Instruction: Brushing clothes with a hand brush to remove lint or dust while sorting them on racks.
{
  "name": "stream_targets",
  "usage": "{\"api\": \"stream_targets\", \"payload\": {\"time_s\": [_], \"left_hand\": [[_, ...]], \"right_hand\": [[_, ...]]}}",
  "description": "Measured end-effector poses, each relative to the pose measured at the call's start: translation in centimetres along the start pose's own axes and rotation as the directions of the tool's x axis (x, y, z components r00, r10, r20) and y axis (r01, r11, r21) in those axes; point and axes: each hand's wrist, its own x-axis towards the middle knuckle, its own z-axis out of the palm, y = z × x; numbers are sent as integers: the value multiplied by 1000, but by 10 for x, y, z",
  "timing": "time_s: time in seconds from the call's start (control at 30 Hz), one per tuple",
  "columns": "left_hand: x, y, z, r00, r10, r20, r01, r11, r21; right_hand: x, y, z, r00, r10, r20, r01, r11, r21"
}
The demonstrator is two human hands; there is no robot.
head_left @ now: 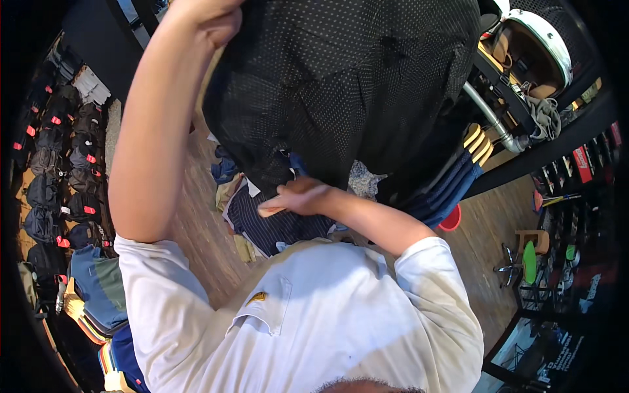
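Observation:
A large black garment with small pale dots, looking like a shirt point(341, 78), hangs in front of me and fills the upper middle. My left hand point(213, 19) is raised to its upper left edge with fingers curled; the picture's top edge cuts off part of the grip. At the lower hem is my right hand point(304, 196), its fingers stretched leftward and the thumb apart. Below that hand a dark pinstriped garment point(275, 226) lies on a heap of clothes. The shirt hides whatever is behind it.
Blue garments on wooden hangers point(480, 144) hang to the right, beside a metal pipe point(488, 111). A white helmet point(547, 39) rests on a shelf at the upper right. Dark caps point(49, 190) line the left wall. A red bucket point(451, 219) stands on the wooden floor point(485, 242).

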Motion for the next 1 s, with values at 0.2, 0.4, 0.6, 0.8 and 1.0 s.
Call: {"api": "stream_targets", "payload": {"time_s": [0.2, 0.4, 0.6, 0.8, 1.0], "left_hand": [[10, 3, 6, 848, 219, -482, 163, 758, 632], [12, 26, 49, 851, 163, -499, 258, 698, 668], [23, 58, 49, 850, 343, -401, 138, 590, 796], [-6, 44, 34, 857, 295, -422, 205, 557, 805], [-1, 64, 38, 886, 333, -322, 113, 519, 848]], "right_hand": [[71, -18, -237, 798, -100, -594, 67, 995, -77], [73, 22, -213, 806, 71, -588, -302, 904, -304], [-72, 45, -9, 981, 46, 188, 18, 946, -323], [69, -31, -283, 625, -330, -708, 28, 915, -402], [24, 19, -210, 857, 255, -447, -462, 765, -449]]}}
